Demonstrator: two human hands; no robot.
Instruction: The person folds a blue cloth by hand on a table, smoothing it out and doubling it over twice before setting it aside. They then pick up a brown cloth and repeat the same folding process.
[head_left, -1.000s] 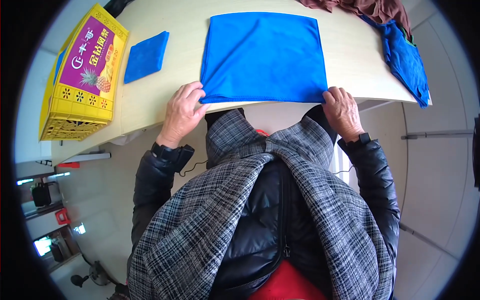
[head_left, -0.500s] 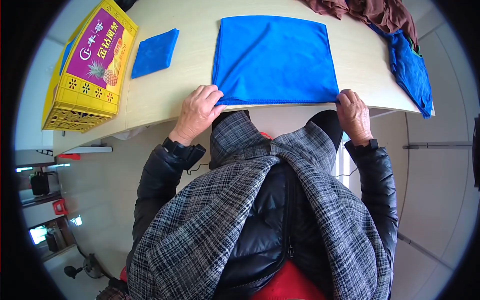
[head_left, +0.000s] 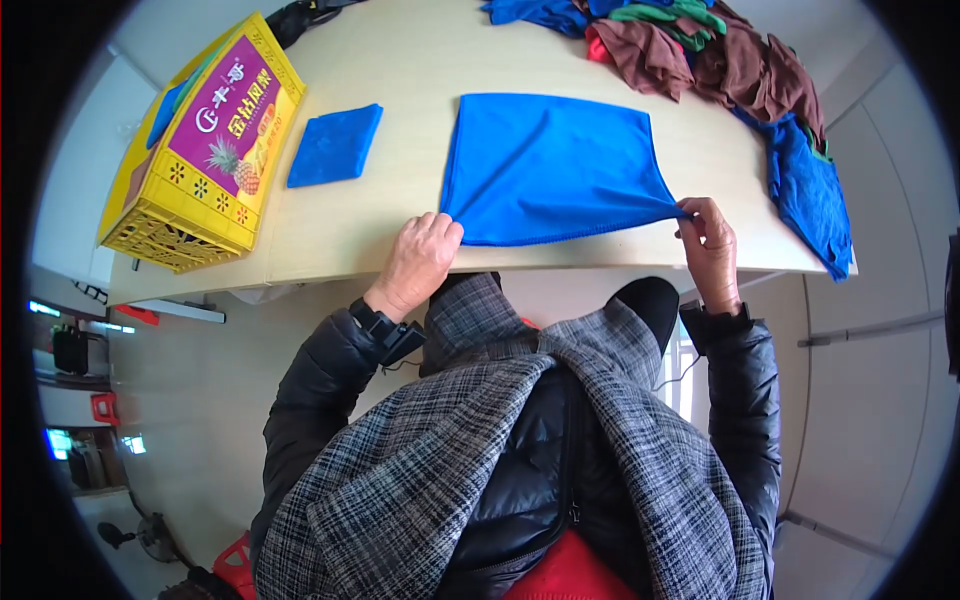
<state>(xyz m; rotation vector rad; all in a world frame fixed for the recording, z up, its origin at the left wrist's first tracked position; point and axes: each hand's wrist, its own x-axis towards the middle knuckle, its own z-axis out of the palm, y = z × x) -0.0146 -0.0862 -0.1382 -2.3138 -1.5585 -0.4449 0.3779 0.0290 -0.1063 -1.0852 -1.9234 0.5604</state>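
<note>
At table edge, left hand (head_left: 418,258) and right hand (head_left: 708,240) pinch blue cloth (head_left: 555,165) corners; uneven pull likely skews the fold.

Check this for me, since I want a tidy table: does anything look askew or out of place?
Yes. A blue garment droops over the table edge at the right, beside a jumbled clothes heap. The yellow crate overhangs the left edge.
</note>
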